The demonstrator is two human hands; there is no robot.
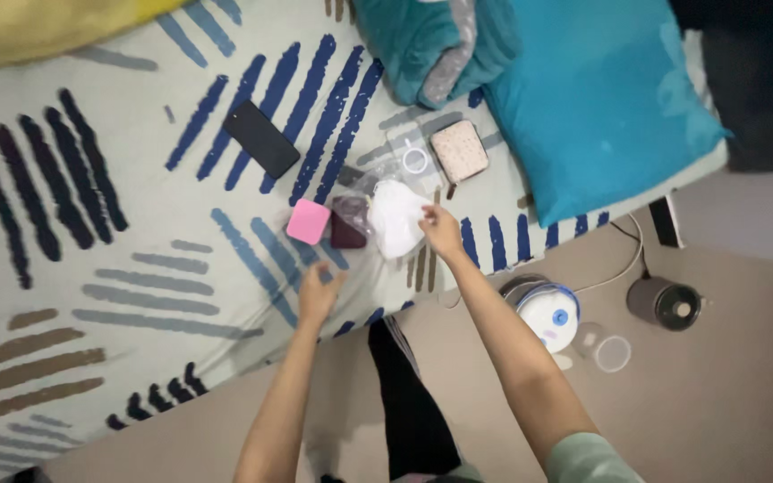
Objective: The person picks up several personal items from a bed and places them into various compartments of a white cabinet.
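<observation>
My right hand (441,230) pinches the edge of a white pouch (395,216) lying on the patterned bedsheet (136,259). My left hand (318,292) hovers open just below a pink square case (307,221), holding nothing. A dark maroon case (349,224) sits between the pink case and the white pouch. A clear plastic bag (409,156) lies just beyond the pouch.
A black phone (261,138) lies further up the sheet. A small beige pouch (459,150) rests beside a teal pillow (592,98) and a teal blanket (431,45). On the floor stand a white round container (549,313), a clear lid (611,352) and a grey cylinder (664,302).
</observation>
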